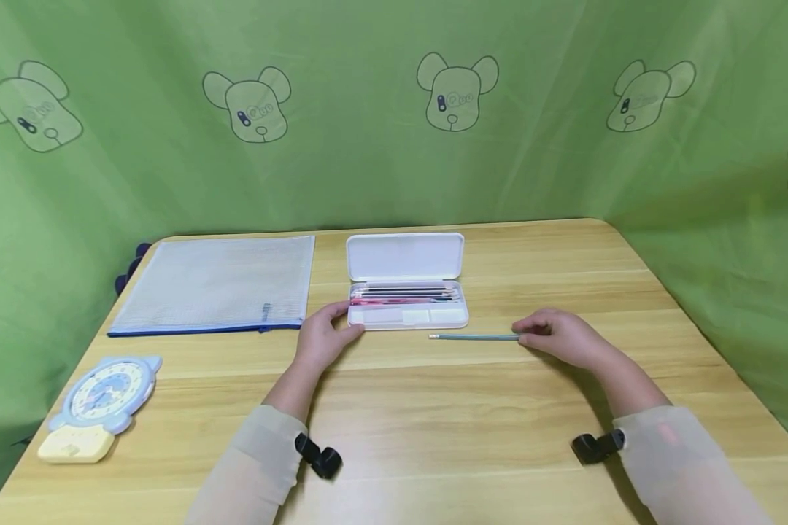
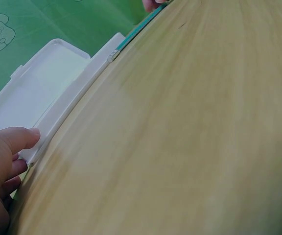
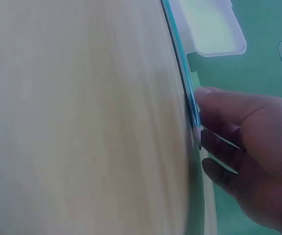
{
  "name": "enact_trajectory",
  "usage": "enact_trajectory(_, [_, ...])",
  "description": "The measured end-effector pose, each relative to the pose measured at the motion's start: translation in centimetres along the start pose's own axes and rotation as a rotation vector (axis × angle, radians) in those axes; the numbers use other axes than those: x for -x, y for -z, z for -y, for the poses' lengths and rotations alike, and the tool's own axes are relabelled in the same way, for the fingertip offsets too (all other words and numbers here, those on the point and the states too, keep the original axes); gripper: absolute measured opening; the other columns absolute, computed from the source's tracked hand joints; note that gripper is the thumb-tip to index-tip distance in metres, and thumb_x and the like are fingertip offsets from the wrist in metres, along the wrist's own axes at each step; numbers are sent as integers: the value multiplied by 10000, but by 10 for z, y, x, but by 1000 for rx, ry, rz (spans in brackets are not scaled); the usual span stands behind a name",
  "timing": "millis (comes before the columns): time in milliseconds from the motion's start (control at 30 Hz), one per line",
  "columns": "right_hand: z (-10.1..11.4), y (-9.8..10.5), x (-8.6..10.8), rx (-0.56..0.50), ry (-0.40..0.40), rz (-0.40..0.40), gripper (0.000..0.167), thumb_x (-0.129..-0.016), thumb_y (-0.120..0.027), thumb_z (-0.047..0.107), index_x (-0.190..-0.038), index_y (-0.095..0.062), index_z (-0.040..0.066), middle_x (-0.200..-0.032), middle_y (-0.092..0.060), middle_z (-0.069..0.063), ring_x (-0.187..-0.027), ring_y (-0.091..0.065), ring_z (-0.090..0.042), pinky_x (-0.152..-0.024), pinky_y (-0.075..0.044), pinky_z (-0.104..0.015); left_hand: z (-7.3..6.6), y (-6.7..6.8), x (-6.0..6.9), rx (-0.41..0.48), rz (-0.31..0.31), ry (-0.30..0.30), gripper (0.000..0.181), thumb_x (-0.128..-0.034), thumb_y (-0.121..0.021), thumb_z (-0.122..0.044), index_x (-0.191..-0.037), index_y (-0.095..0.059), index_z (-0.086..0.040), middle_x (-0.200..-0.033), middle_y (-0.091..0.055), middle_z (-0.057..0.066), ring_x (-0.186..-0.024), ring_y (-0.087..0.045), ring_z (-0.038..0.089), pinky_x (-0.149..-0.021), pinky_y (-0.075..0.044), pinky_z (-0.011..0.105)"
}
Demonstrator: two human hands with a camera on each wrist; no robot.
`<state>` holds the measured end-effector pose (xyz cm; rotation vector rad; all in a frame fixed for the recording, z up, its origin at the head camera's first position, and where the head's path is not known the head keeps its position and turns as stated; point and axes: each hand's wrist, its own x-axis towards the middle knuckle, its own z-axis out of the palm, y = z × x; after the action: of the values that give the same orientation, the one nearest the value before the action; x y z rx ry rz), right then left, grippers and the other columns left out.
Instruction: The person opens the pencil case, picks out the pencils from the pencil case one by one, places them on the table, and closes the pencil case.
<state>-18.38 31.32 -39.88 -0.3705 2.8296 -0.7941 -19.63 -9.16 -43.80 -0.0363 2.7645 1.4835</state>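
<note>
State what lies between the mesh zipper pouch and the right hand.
The open pencil case, the left hand and the teal pencil, in the head view.

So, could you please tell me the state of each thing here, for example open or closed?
Case: open.
Pencils in the case: lying side by side.
Loose pencil: outside the case, eraser end to the left.
Bag: lying flat; closed or not, cannot tell.
Clock: lying face up.
Left hand: holding the case's left end.
Right hand: at the pencil's right end; grip unclear.
</note>
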Motion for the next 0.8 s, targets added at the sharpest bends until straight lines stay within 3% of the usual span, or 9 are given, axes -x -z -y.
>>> enact_trajectory(167, [11, -1, -10, -50, -15, -42, 314, -926, -673, 251, -1184, -687, 72, -1064, -676, -106, -931, -597, -214, -756, -524, -285, 0, 0, 0, -5, 4, 0, 539, -830, -775, -268, -1300, -616, -58, -1332, -638, 108, -1322, -529, 289, -1155, -399, 422])
enact_trajectory(400, [34, -9, -43, -103, 40, -101, 288, -932, -657, 208, -1168, -685, 45, -1121, -676, -150, -1013, -621, -277, -916, -537, -435, -1, 1, 0, -1, 4, 9, 536, -832, -775, -276, -1300, -618, -68, -1334, -637, 101, -1327, -524, 288, -1157, -395, 428])
enact_trajectory(700, [67, -25, -85, -188, 37, -47, 276, -931, -652, 171, -1171, -690, 42, -1122, -666, -148, -1024, -598, -265, -870, -533, -360, -1, 1, 1, 3, 2, 9, 538, -824, -781, -277, -1294, -623, -70, -1330, -641, 100, -1323, -528, 290, -1154, -399, 427])
enact_trajectory(800, [75, -29, -96, -180, 29, -25, 273, -928, -651, 166, -1169, -690, 44, -1146, -659, -151, -1049, -587, -271, -914, -526, -400, -1, 0, 1, 2, 1, 7, 529, -829, -778, -272, -1295, -623, -74, -1332, -640, 95, -1326, -525, 286, -1156, -397, 424])
